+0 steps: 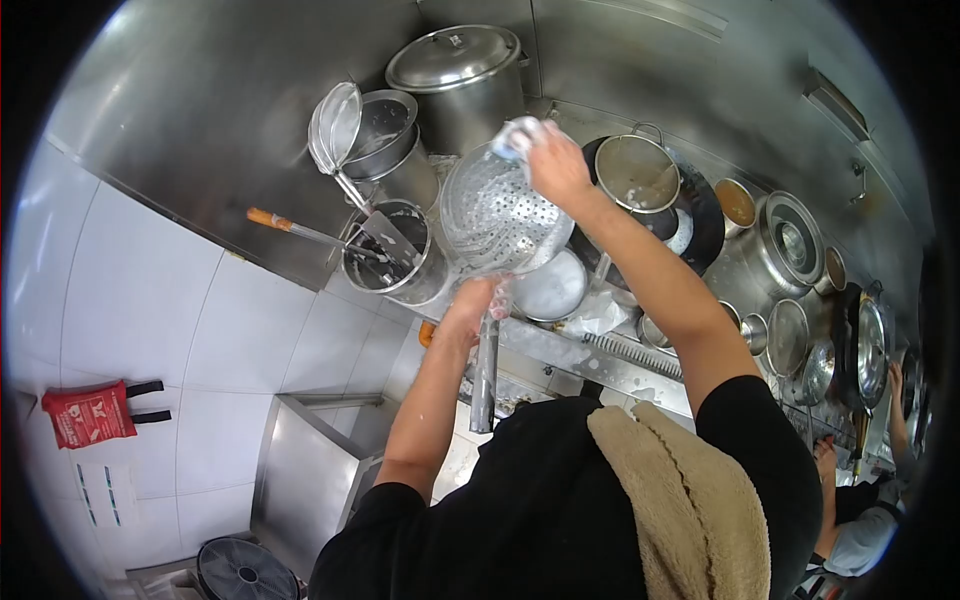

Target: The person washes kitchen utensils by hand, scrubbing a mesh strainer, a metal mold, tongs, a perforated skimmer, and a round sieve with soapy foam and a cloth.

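A round perforated metal strainer (500, 215), streaked with suds, is tilted in front of me. My left hand (478, 300) is closed round it where the bowl meets the handle; the grey handle (484, 375) points down toward my body. At the upper right rim, my right hand (556, 165) presses a soapy white cloth (520, 136) to the metal, fingers wrapped over it. Below the strainer's right side sits a bowl of whitish, foamy liquid (552, 285).
Left of the strainer stands a pot of utensils (397, 252), a spatula handle (270, 218) jutting left. Behind is a lidded stockpot (455, 75). A wok (705, 215) with a round sieve (637, 173) lies right. Another person (862, 520) is at far right.
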### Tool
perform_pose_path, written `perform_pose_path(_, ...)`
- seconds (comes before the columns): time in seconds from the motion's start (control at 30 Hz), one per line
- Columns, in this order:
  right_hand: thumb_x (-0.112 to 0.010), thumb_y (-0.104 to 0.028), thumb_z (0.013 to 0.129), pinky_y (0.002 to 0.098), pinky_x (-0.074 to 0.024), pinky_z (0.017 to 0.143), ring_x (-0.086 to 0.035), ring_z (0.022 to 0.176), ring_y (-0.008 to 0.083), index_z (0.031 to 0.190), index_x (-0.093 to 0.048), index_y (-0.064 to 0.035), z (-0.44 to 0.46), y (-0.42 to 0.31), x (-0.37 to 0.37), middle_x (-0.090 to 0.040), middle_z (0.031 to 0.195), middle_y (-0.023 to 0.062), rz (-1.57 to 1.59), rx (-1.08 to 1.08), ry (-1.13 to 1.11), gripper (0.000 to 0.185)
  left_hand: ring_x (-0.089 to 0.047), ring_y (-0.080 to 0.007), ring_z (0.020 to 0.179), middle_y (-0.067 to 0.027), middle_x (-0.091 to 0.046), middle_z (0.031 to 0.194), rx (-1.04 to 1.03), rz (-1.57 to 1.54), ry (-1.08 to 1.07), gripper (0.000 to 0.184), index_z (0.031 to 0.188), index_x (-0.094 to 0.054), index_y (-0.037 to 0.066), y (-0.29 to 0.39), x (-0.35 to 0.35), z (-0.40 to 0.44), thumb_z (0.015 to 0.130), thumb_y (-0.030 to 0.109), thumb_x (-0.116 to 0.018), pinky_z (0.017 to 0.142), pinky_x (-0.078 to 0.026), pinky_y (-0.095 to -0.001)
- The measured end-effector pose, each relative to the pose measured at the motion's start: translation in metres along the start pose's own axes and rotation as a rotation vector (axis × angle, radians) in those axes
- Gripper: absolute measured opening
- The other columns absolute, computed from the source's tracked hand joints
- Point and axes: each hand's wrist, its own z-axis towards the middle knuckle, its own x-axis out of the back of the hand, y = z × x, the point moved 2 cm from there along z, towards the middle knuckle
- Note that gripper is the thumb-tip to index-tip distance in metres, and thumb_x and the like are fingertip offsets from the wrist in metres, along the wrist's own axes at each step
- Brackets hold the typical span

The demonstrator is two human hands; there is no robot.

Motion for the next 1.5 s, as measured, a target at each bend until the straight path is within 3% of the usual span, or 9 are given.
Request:
perform_pose_path(0.17,-0.06,-0.011,0.084,0.0401,-0.0504,0.097,-0.06,0.108,0.0271,0.105,-0.066,-0.0146,-0.004,-0.06,-0.001,-0.061,0.116,0.0036,0.119,0.682,-0.068,0.022,-0.038,-0.0118,0.044,-0.0002,-0.046,0.062,0.025,0.206,0.003,0.012,0.099,-0.062,-0.001,0.008,-0.001,0.0,0.096,0.009,-0.056,0.037,-0.029,-0.0298)
perform_pose_path(0.37,-0.06,-0.02,0.084,0.0412,-0.0487,0.099,-0.06,0.113,0.0257,0.088,-0.068,-0.0157,-0.026,-0.079,0.0,-0.065,0.103,0.0037,0.124,0.984,-0.257,0.011,-0.043,-0.0148,0.047,-0.002,-0.049,0.064,-0.029,0.57,0.131,0.015,0.098,-0.062,-0.001,0.009,0.012,0.005,0.096,0.013,-0.06,0.039,-0.034,-0.0324)
perform_pose_path(0.47,-0.061,-0.02,0.086,0.0407,-0.0486,0.099,-0.063,0.111,0.0298,0.097,-0.069,-0.0147,-0.01,-0.056,0.006,-0.067,0.111,0.0071,-0.031,0.842,0.082,0.015,-0.048,-0.0163,0.049,-0.0042,-0.055,0.067,-0.04,0.581,0.106,0.019,0.099,-0.065,-0.002,0.011,0.018,-0.005,0.096,0.016,-0.06,0.04,-0.036,-0.0336)
perform_pose_path(0.53,-0.067,-0.026,0.083,0.0415,-0.0493,0.095,-0.063,0.104,0.0305,0.098,-0.07,-0.0146,0.035,-0.05,0.044,-0.068,0.1,0.0094,-0.243,0.485,-0.465,0.019,-0.048,-0.0154,0.048,-0.004,-0.055,0.066,-0.039,0.437,0.066,0.019,0.098,-0.066,-0.001,0.016,0.02,-0.021,0.096,0.016,-0.06,0.04,-0.036,-0.0329)
perform_pose_path(1.0,-0.071,-0.021,0.091,0.0394,-0.0527,0.075,-0.072,0.085,0.0332,0.097,-0.07,-0.0016,-0.067,-0.004,-0.043,-0.074,0.089,0.0187,0.858,-0.884,0.467,0.021,-0.034,-0.0071,0.04,0.0029,-0.044,0.061,-0.134,-0.096,-0.055,0.025,0.097,-0.058,0.003,0.036,0.01,-0.027,0.102,0.028,-0.059,0.033,-0.03,-0.0248)
perform_pose_path(1.1,-0.067,-0.013,0.096,0.0332,-0.0511,0.074,-0.067,0.082,0.016,0.101,-0.07,0.0031,-0.08,-0.032,-0.05,-0.074,0.089,0.009,0.791,-0.927,0.436,0.017,-0.033,-0.0065,0.038,0.0038,-0.043,0.06,-0.129,-0.156,-0.111,0.039,0.1,-0.058,0.004,0.035,0.0,-0.019,0.103,0.042,-0.055,0.032,-0.03,-0.0251)
perform_pose_path(1.27,-0.063,-0.006,0.094,0.0324,-0.0509,0.072,-0.067,0.085,0.0162,0.104,-0.072,0.0019,-0.091,-0.109,-0.057,-0.074,0.092,0.0092,1.312,-1.103,0.334,0.016,-0.037,-0.0094,0.042,0.0028,-0.042,0.061,-0.137,-0.249,-0.014,0.047,0.097,-0.058,0.007,0.046,-0.009,0.0,0.103,0.053,-0.052,0.037,-0.032,-0.0271)
perform_pose_path(1.37,-0.064,-0.008,0.09,0.0363,-0.0515,0.073,-0.07,0.084,0.0204,0.101,-0.072,0.0021,-0.097,-0.091,-0.068,-0.074,0.091,0.0153,1.269,-0.985,0.116,0.017,-0.038,-0.0102,0.043,0.0019,-0.043,0.063,-0.146,-0.209,0.158,0.042,0.098,-0.057,0.007,0.048,-0.004,0.001,0.103,0.048,-0.054,0.037,-0.032,-0.0282)
perform_pose_path(1.5,-0.071,-0.019,0.084,0.0498,-0.0525,0.081,-0.065,0.093,0.0441,0.102,-0.062,-0.0007,-0.073,-0.035,-0.049,-0.066,0.096,0.0219,0.402,-0.8,0.224,0.027,-0.036,-0.0102,0.044,0.0009,-0.043,0.065,-0.151,-0.083,0.049,0.028,0.096,-0.059,0.003,0.036,0.009,0.006,0.104,0.03,-0.055,0.038,-0.031,-0.0287)
